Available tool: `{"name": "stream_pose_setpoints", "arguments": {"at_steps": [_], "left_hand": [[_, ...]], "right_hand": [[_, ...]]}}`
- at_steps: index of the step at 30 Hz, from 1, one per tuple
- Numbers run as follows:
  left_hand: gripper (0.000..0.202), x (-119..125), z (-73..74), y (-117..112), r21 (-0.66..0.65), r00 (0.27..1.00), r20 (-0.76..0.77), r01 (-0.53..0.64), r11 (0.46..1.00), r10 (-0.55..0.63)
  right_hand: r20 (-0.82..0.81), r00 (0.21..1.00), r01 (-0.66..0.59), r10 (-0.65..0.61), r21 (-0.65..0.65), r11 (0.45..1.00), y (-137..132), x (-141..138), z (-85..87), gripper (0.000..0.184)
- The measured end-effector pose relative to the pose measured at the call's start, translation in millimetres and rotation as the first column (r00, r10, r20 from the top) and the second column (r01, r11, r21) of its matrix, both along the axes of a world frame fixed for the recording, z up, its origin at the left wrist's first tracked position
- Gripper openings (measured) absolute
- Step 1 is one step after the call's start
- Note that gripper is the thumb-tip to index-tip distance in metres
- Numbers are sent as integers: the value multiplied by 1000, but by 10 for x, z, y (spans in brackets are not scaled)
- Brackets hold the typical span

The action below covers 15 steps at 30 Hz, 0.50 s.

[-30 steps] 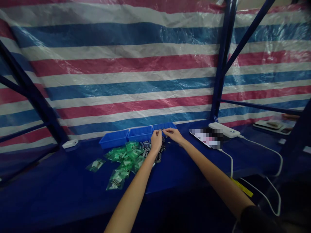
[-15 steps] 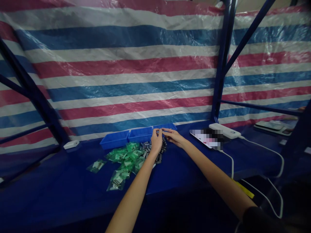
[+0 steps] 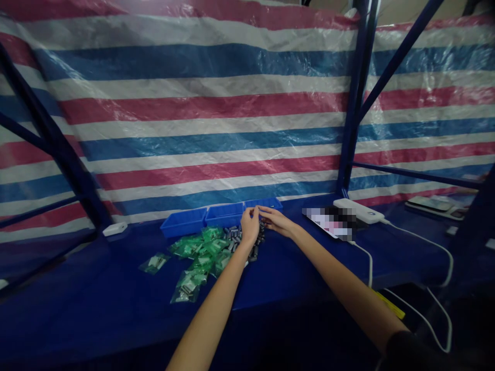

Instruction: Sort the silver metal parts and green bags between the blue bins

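My left hand (image 3: 250, 225) and my right hand (image 3: 275, 220) meet at the fingertips, just in front of the blue trays. Both have their fingers pinched together. Whatever lies between them is too small or hidden to make out. Below and partly behind my left hand is a heap of small dark and grey cylindrical parts (image 3: 253, 252). Left of that heap lies a pile of green-tinted clear plastic bags (image 3: 201, 252) with small metal and white pieces inside. One such bag (image 3: 154, 263) sits apart, further left.
Along the back stand three blue trays (image 3: 181, 224) in a row. A phone with a lit screen (image 3: 327, 222) and a white power bank (image 3: 359, 211) with cables lie at right. A small white device (image 3: 115, 229) is at left. Blue posts (image 3: 350, 129) frame a striped sheet (image 3: 216, 118).
My hands stay together in nearly the same place, with only slight finger movement. The view has shifted slightly. The bags and parts look unmoved.
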<state>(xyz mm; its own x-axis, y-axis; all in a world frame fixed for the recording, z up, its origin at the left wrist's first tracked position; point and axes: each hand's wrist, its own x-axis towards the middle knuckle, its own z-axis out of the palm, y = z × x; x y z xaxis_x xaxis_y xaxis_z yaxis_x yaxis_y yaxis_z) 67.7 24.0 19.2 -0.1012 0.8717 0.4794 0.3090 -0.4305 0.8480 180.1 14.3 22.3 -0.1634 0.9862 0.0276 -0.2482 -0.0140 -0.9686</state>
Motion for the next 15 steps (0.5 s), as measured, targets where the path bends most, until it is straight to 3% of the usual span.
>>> {"name": "stream_pose_setpoints", "arguments": {"at_steps": [6,15], "left_hand": [[22,-1,-10,25,-6,1000,26,0,1000,0],[19,6,-7,10,-8,1000,-10,-8,1000,8]], "right_hand": [[-46,999,-2,2,-3,1000,-44,-5,39,28],[-40,988,152,-150,68,986,21,0,-9,20]]}}
